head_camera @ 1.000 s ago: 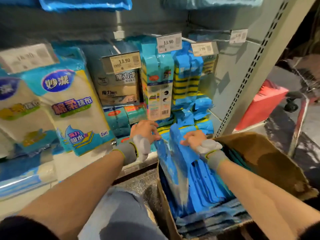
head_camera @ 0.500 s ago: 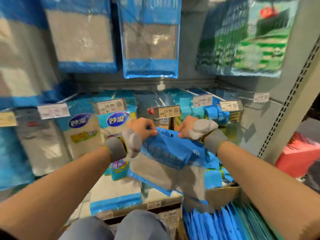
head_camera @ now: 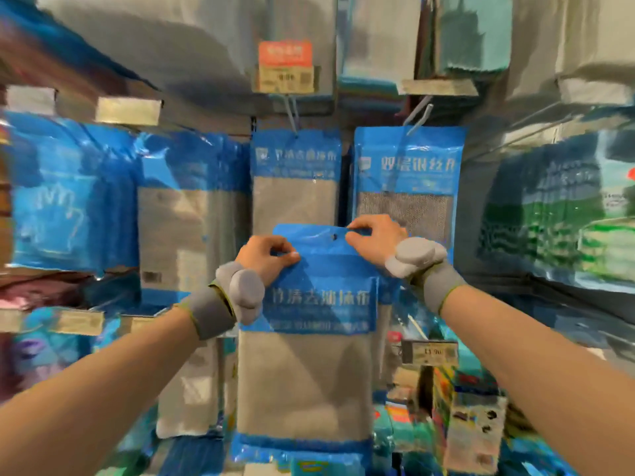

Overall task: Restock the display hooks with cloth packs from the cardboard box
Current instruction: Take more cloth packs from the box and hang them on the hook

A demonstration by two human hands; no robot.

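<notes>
Here the person holds a cloth pack upright in the middle of the head view, its blue header on top and grey cloth showing through the clear window below. The left hand pinches the header at its ten o'clock corner, thumb in front and fingers curled behind the film. The right hand pinches the top edge at about one o'clock, its fingertips just beside the hang hole, which has no wire through it. Each wrist carries a grey wristband with a pale padded pod on it.

At twelve o'clock from the held pack, a matching hung pack hangs from a display hook. The held pack's top edge overlaps its lower part in the view; whether the two touch cannot be told. Higher still at twelve o'clock sits an orange price tag. At one o'clock a mesh cloth pack hangs from a second hook, partly behind the right hand. At nine o'clock hang more grey cloth packs, and farther out that way a blue glove pack printed with a hand outline. At three o'clock are blurred green-and-blue packs. At four o'clock, near the pack's right edge, is a small price label.
</notes>
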